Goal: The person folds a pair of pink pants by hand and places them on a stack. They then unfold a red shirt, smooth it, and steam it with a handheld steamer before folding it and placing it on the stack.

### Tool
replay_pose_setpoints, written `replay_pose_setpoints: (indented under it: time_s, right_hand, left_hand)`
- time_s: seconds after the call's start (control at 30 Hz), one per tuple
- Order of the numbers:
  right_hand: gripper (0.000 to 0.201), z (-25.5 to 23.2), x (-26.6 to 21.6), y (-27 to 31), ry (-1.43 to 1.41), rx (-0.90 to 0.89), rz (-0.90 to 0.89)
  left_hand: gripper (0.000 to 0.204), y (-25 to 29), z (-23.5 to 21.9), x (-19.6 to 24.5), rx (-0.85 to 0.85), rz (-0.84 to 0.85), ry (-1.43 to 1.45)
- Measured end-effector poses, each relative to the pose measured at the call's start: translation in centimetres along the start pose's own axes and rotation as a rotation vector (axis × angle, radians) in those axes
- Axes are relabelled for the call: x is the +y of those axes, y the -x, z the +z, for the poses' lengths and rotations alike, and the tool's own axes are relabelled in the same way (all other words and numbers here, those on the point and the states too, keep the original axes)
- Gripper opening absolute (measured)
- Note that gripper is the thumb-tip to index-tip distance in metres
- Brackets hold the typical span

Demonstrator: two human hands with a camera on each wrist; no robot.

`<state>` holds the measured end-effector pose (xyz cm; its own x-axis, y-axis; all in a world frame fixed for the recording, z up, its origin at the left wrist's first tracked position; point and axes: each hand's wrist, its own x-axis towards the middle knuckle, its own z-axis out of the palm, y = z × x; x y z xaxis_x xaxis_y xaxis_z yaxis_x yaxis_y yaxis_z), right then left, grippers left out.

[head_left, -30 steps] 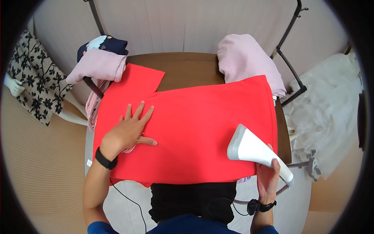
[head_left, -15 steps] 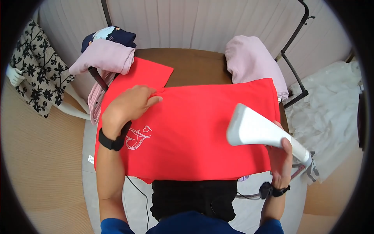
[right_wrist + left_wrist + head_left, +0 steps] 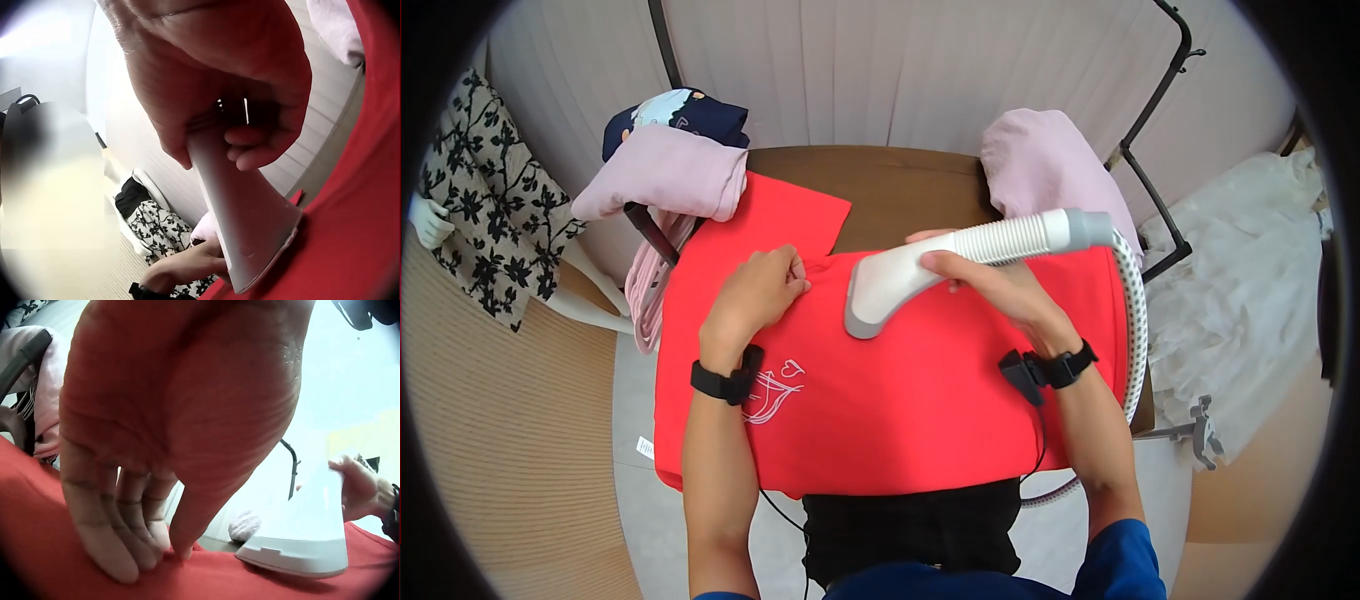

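Note:
A red T-shirt [image 3: 940, 400] with a white line print [image 3: 775, 395] lies spread over the brown board [image 3: 890, 180]. At its far edge, by the sleeve fold, my left hand [image 3: 762, 290] pinches the cloth between thumb and fingertips. My right hand [image 3: 1005, 285] grips the white garment steamer [image 3: 890, 285] by its handle. The steamer's wide grey-rimmed head faces down, close over the cloth just right of my left hand. In the left wrist view the steamer head [image 3: 300, 550] is tilted, its lower edge right at the cloth.
A ribbed hose [image 3: 1135, 320] curves from the handle down the board's right side. Folded pink cloth [image 3: 665, 170] and a navy cloth [image 3: 685, 115] sit at the back left, a pink bundle [image 3: 1050, 165] at the back right. Dark stand poles [image 3: 1150, 110] rise behind.
My left hand has gone from lying flat on the T-shirt to pinching its far edge. My right hand has brought the steamer left and turned it, from the right side to beside my left hand.

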<state>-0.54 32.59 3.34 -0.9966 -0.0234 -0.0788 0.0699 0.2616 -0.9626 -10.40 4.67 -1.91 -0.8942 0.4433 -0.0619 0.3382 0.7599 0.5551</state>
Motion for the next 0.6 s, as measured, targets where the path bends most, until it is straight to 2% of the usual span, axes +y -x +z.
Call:
replay_pose_setpoints:
  time_s: [0.07,0.17,0.23,0.3,0.43,0.5,0.6]
  right_hand:
    - [0.035,1.0,-0.2,-1.4,0.017,-0.035,-0.033]
    - [0.034,1.9,0.4,-2.8,-0.002,-0.058,-0.07]
    - [0.034,1.9,0.4,-3.2,-0.025,-0.096,-0.163]
    - [0.036,1.7,-1.1,-2.7,0.044,-0.15,-0.087]
    - [0.039,0.4,-0.1,-2.1,0.059,-0.139,-0.124]
    - [0.041,-1.2,-0.3,-1.3,0.125,-0.117,-0.045]
    - [0.043,-3.7,-0.6,0.0,0.156,-0.078,0.048]
  left_hand:
    - [0.017,0.2,0.1,-0.2,0.001,-0.005,0.023]
    - [0.019,-0.3,0.3,-0.6,0.005,0.096,0.038]
    - [0.021,-0.3,0.3,-0.9,0.0,0.068,0.08]
    - [0.022,-0.2,0.1,-0.4,-0.027,0.05,0.095]
    - [0.028,-0.3,0.4,-0.5,-0.031,-0.006,0.076]
    - [0.033,-0.1,0.2,-0.3,-0.047,-0.053,0.11]
    - [0.035,-0.3,0.6,-0.9,-0.028,-0.019,0.125]
